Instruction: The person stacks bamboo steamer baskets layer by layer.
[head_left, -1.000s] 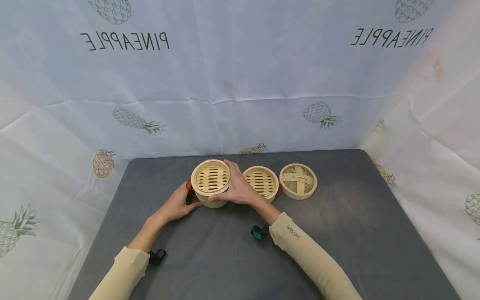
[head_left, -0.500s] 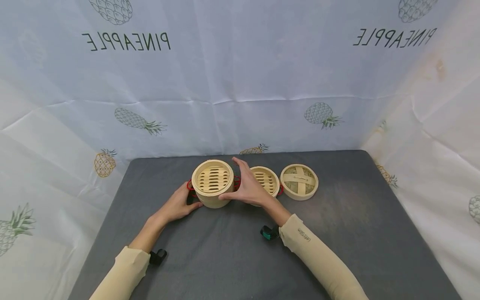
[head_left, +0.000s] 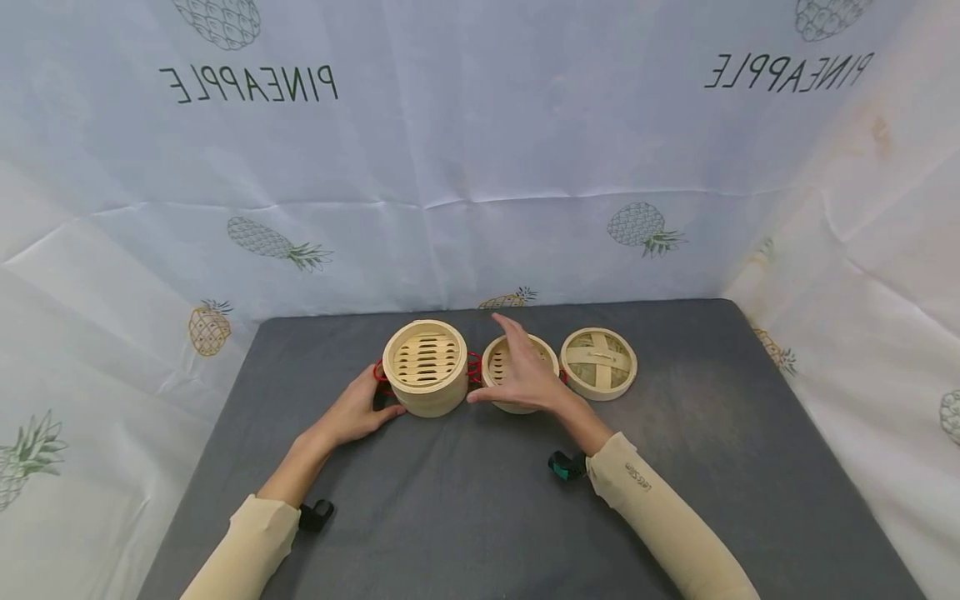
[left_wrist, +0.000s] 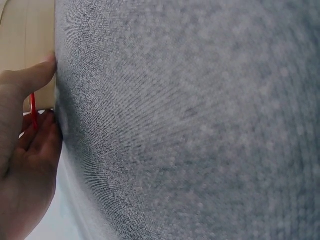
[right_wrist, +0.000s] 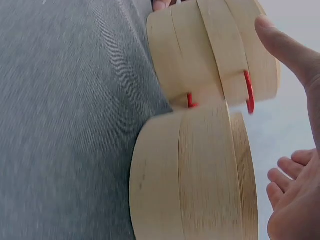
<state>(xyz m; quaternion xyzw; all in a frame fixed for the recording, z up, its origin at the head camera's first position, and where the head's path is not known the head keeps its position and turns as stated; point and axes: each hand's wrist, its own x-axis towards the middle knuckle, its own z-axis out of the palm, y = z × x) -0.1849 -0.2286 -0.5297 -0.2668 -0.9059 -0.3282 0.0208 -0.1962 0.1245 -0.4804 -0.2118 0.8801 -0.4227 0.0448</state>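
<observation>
1. Head view: a stacked steamer point(head_left: 426, 368) stands mid-bench, far side, with a single tier point(head_left: 521, 372) just right of it and a lid point(head_left: 598, 362) further right. The left hand point(head_left: 352, 412) rests against the stack's left wall, fingers relaxed; the right hand point(head_left: 528, 379) hovers spread over the single tier, holding nothing.
2. Left wrist view: the thumb point(left_wrist: 30, 77) touches pale bamboo by a red handle point(left_wrist: 33, 111) — mostly grey bench point(left_wrist: 190, 125).
3. Right wrist view: banded bamboo walls, smooth, red loops. The tier point(right_wrist: 195, 175) touches the stack point(right_wrist: 210, 47) — a careless nudge could shove both.
</observation>
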